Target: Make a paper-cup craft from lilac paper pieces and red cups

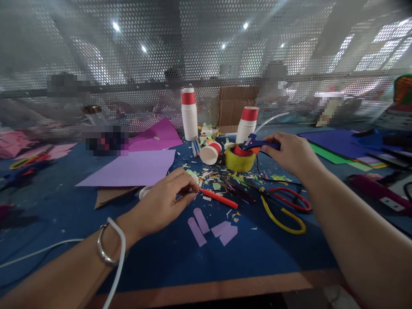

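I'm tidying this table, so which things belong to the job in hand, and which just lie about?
Seemingly in use:
glue gun, in the right grip
yellow tape roll, at the gun's front
red pen, beside the left grip; what that holds is unclear
lilac paper strips, nearby

Seemingly lying about:
scissors
lilac sheet
sideways paper cup
paper-cup stacks

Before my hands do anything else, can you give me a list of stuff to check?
1. Right hand grips the blue glue gun: ok.
2. Glue gun is hot: cannot tell, heat doesn't show.
3. Left hand pinches something beside the red pen: cannot tell, too small to make out.
4. Purple paper pieces lie separately from the scraps: ok, four near the front edge.
5. Scissors put away: not ok, they lie near the right forearm.
6. Scraps swept up: not ok, scattered.
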A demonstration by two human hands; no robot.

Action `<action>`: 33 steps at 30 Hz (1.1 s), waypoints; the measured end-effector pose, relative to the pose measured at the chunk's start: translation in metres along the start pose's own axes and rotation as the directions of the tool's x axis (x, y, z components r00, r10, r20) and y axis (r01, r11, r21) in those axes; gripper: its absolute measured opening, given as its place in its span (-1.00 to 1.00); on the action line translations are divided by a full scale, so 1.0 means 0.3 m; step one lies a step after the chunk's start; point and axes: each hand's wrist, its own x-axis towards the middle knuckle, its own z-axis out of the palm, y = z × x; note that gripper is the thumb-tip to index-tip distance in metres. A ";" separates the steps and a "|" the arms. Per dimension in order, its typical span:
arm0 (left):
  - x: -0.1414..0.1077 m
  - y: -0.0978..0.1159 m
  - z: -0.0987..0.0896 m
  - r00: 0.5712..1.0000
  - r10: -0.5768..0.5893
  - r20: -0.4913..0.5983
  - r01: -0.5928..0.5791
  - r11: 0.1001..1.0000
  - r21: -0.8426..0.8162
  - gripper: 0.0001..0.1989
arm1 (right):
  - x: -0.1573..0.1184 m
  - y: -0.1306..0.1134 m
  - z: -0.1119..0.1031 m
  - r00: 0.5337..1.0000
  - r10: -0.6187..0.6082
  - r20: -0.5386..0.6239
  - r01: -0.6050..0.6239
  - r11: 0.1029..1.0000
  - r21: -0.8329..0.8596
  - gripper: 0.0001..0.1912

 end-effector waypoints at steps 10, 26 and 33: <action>0.004 -0.027 0.002 0.957 -0.249 -0.150 0.189 0.926 -0.328 -0.83 | -0.013 -0.054 -0.053 0.893 0.243 -0.379 -0.074 0.910 0.408 -0.70; 0.019 -0.020 -0.013 0.922 -0.357 -0.149 0.224 0.808 -0.545 -0.85 | -0.014 -0.164 -0.114 0.792 0.558 0.246 -0.228 -0.103 0.968 -0.77; 0.014 -0.018 -0.001 0.910 -0.415 -0.028 0.265 0.630 -0.730 -0.81 | -0.037 -0.188 -0.141 0.845 0.351 0.403 -0.324 -0.263 0.909 -0.78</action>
